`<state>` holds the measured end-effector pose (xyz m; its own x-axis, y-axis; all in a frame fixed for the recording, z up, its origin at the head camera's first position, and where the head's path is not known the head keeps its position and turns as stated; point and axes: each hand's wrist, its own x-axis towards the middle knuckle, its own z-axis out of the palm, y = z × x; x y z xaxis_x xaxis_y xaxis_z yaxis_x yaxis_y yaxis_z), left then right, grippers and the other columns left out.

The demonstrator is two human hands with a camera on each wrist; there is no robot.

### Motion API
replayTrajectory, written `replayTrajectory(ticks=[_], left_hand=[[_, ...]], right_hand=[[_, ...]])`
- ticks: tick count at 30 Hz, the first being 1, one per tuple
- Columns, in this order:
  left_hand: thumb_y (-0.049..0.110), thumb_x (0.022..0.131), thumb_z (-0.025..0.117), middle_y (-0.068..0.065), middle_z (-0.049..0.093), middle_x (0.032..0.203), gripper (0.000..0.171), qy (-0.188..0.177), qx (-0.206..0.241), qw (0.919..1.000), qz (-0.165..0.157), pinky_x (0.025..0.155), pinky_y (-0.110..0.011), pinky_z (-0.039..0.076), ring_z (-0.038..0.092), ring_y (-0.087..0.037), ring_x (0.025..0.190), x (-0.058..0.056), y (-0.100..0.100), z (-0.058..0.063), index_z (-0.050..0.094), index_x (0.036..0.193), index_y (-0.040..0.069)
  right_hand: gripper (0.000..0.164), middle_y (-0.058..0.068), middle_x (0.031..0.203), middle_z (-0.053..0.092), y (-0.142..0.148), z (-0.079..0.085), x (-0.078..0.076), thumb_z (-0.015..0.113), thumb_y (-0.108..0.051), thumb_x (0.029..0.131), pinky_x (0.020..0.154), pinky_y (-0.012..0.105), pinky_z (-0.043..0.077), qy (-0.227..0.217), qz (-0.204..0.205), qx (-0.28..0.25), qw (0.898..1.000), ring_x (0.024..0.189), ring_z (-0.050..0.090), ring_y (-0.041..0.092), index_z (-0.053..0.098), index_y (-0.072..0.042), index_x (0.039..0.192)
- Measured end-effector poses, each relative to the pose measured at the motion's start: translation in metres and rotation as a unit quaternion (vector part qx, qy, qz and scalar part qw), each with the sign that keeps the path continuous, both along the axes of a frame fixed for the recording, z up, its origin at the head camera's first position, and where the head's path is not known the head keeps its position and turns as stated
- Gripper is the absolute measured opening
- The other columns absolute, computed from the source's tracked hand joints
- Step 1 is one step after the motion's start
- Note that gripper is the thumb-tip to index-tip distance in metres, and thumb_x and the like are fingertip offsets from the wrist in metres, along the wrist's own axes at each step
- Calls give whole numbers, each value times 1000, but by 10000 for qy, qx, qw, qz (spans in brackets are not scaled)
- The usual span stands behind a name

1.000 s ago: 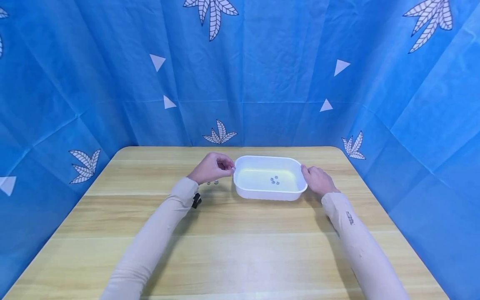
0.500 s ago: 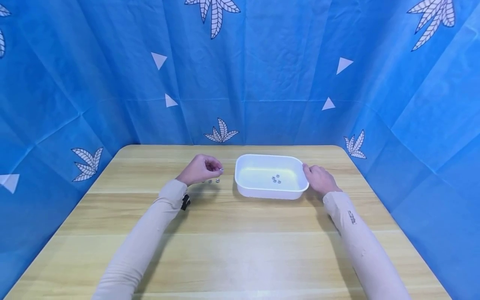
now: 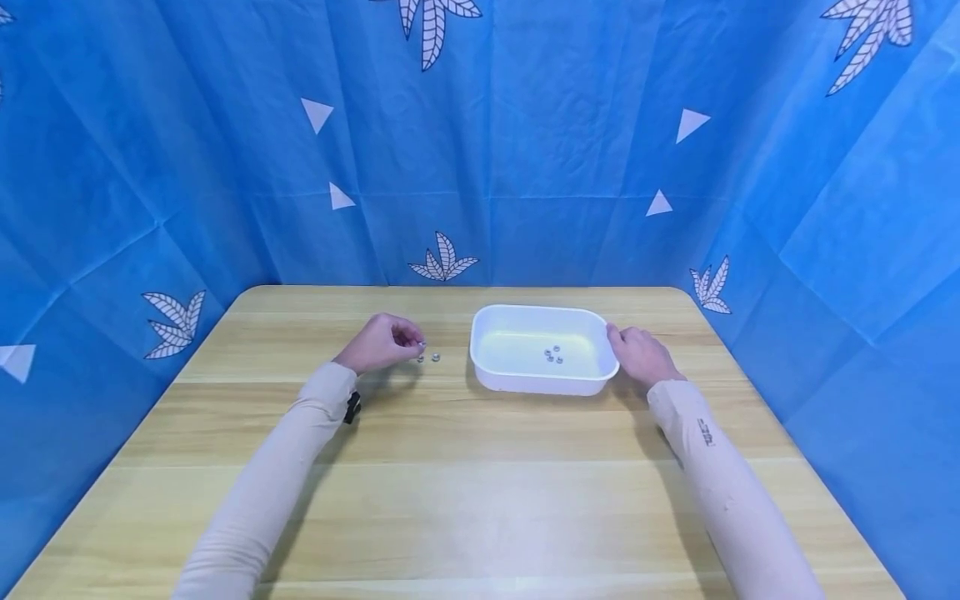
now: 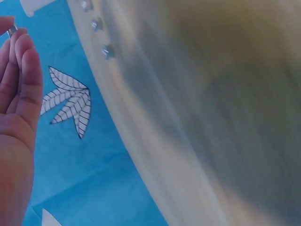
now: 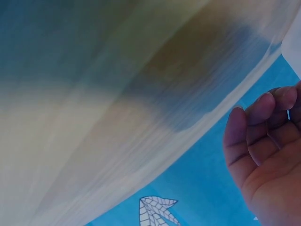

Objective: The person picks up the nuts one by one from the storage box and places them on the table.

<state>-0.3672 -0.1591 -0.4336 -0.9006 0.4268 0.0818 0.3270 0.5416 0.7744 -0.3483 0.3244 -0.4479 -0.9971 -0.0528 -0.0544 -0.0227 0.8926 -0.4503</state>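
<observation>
My left hand [image 3: 385, 342] is just above the table left of the white plastic basin [image 3: 525, 386], pinching a small metal nut [image 4: 12, 31] between thumb and fingertips. Close below those fingers, two more nuts show on the wood, a left one [image 3: 420, 359] and a right one [image 3: 437, 357]; the left wrist view shows three in a row, the lowest a shiny nut [image 4: 107, 51]. At the basin's right end my right hand [image 3: 643, 358] grips the rim, thumb at the top edge. Inside the basin several nuts [image 3: 551, 358] lie grouped right of centre.
The wooden table [image 3: 480, 500] reaches back to a blue patterned cloth [image 3: 555, 150], which also rises along both sides. A black strap or device [image 3: 352, 408] shows at the left wrist, below the sleeve cuff.
From beside the basin's left rim, my left hand has moved left with the nut pinched in its fingertips. My right hand stays on the basin, and the nuts inside lie as before.
</observation>
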Motion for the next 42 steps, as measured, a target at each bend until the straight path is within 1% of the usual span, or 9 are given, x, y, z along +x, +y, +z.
replayTrajectory(ticks=[4, 8, 12, 15, 20, 28, 33, 37, 42], left_hand=[[10, 87, 77, -8, 76, 92, 17, 12, -164, 9998, 93, 77, -28, 58, 68, -20, 83, 0, -13, -4, 77, 102, 3], [11, 86, 76, -9, 75, 93, 19, -68, -352, 9991, 217, 76, -27, 59, 68, -20, 84, -3, -24, -7, 76, 104, 2], [9, 86, 76, -10, 75, 93, 17, -63, -650, 9975, 287, 76, -26, 59, 68, -19, 83, -7, -33, -12, 76, 102, 3], [9, 86, 76, -10, 76, 91, 14, 59, -957, 9950, 264, 76, -27, 58, 68, -18, 82, -10, -37, -16, 76, 99, 3], [11, 86, 76, -9, 76, 90, 13, 224, -1354, 9903, 238, 76, -30, 58, 68, -17, 81, -14, -39, -18, 77, 97, 3], [12, 88, 75, -7, 75, 88, 10, 203, -1780, 9837, 154, 74, -30, 56, 65, -16, 78, -16, -34, -17, 77, 94, 5], [12, 89, 74, -6, 74, 87, 8, 205, -1857, 9823, 129, 72, -29, 55, 62, -15, 77, -20, -33, -18, 77, 93, 6], [11, 89, 73, -5, 74, 85, 8, 247, -1841, 9826, 50, 72, -29, 54, 62, -15, 75, -22, -34, -20, 77, 92, 5], [11, 89, 74, -6, 75, 88, 10, 175, -1839, 9828, 8, 76, -31, 58, 65, -15, 78, -23, -35, -21, 78, 95, 5]], right_hand=[[83, 30, 125, 68, -1, -1, 0, 12, -57, 108, 107, 63, 47, -1, 12, 6, 10000, 118, 63, 48, 68, 4, 118], [84, 31, 127, 67, 0, 0, 0, 12, -58, 108, 107, 63, 46, -25, 14, -29, 10000, 120, 63, 48, 67, 4, 120], [84, 31, 128, 67, 0, 0, 0, 12, -57, 108, 108, 63, 46, -42, -3, -22, 10000, 121, 62, 48, 67, 5, 121], [83, 31, 127, 66, -1, 0, -1, 13, -57, 109, 107, 63, 47, -56, 5, 2, 10000, 120, 62, 49, 67, 5, 121], [84, 32, 129, 66, -1, 0, -1, 12, -57, 108, 107, 63, 47, -66, 37, 11, 10000, 122, 61, 50, 67, 5, 121], [84, 29, 123, 68, -1, 0, -1, 12, -58, 108, 105, 62, 48, -20, 7, -18, 10000, 116, 64, 46, 69, 2, 113], [82, 28, 122, 69, 0, 1, 0, 13, -58, 108, 104, 62, 49, 8, -3, -16, 10000, 114, 65, 44, 70, 0, 111], [81, 29, 124, 68, 0, 2, 1, 13, -57, 108, 104, 62, 48, 5, -3, -31, 10000, 116, 64, 45, 69, 1, 112], [81, 28, 122, 68, 0, 2, 1, 12, -57, 108, 103, 61, 49, 10, -2, 4, 10000, 113, 65, 44, 70, 0, 111]])
